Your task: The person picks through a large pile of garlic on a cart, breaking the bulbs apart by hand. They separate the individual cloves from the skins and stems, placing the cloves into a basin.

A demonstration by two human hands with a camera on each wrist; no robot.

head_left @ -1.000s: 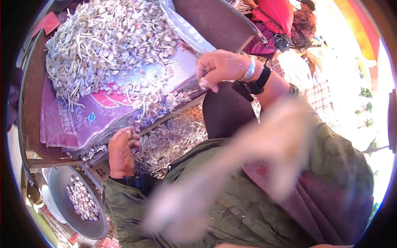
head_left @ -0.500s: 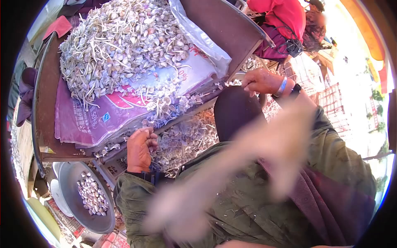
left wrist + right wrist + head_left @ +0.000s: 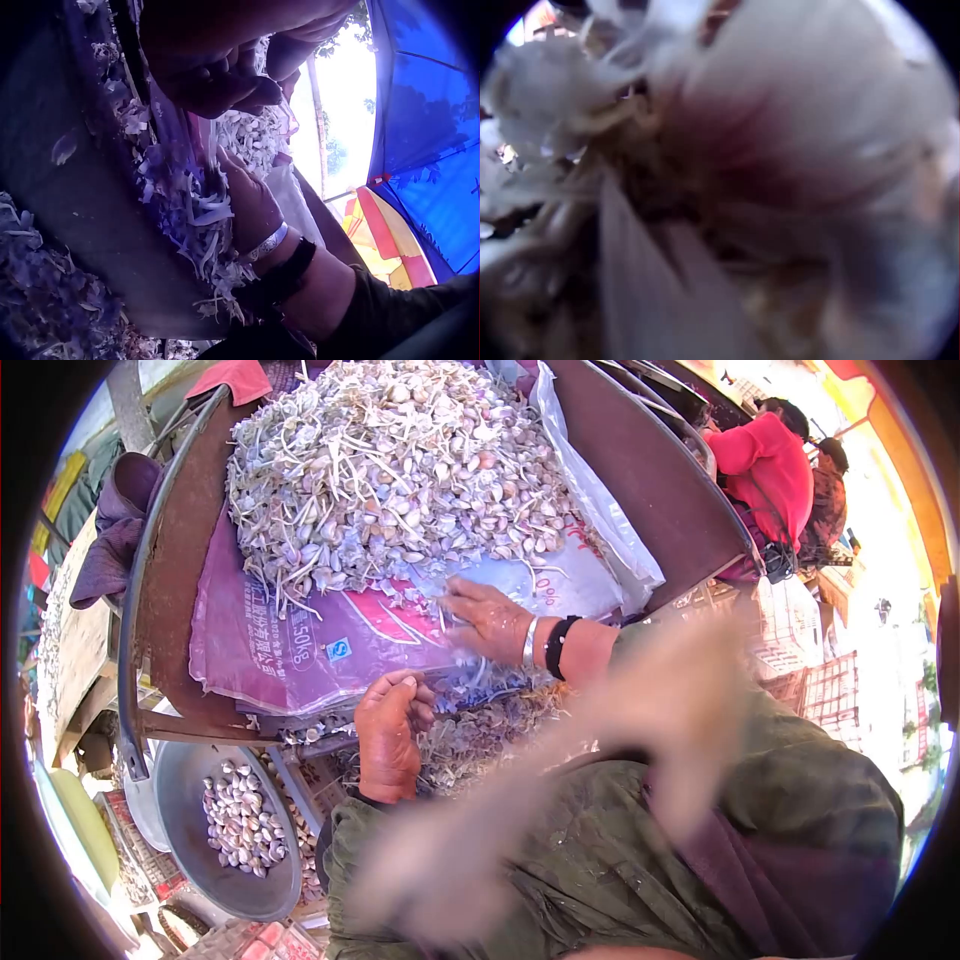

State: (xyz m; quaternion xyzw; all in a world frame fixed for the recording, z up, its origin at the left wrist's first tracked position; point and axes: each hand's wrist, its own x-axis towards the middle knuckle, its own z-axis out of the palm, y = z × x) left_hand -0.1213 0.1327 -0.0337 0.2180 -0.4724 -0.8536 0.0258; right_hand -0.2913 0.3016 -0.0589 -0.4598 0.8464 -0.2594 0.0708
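My right hand (image 3: 490, 622) lies with its fingers extended over the printed purple sack (image 3: 270, 650), among loose papery garlic skins (image 3: 490, 685) at the tray's near edge. Above it rises a large heap of garlic cloves and dry stalks (image 3: 400, 470). By the tray's front edge, my left hand (image 3: 393, 735) hangs loosely curled, and nothing shows between its fingers. In the left wrist view, the dark underside of my left hand (image 3: 225, 67) is close up, with my right hand (image 3: 247, 199) beyond it by the skins. A blurred pinkish garlic clove (image 3: 780, 105) fills much of the right wrist view.
A grey basin (image 3: 180, 840) holding garlic cloves stands lower left. The brown tray wall (image 3: 650, 460) rises to the right, and skins lie below the front edge. A person in red (image 3: 770, 470) sits at the back right. A blurred pale shape crosses the head view.
My right hand has come from above the knee at the right onto the sack. Skins strewn over the sack now lie nearer its front edge. The head view has shifted; the left hand keeps its pose.
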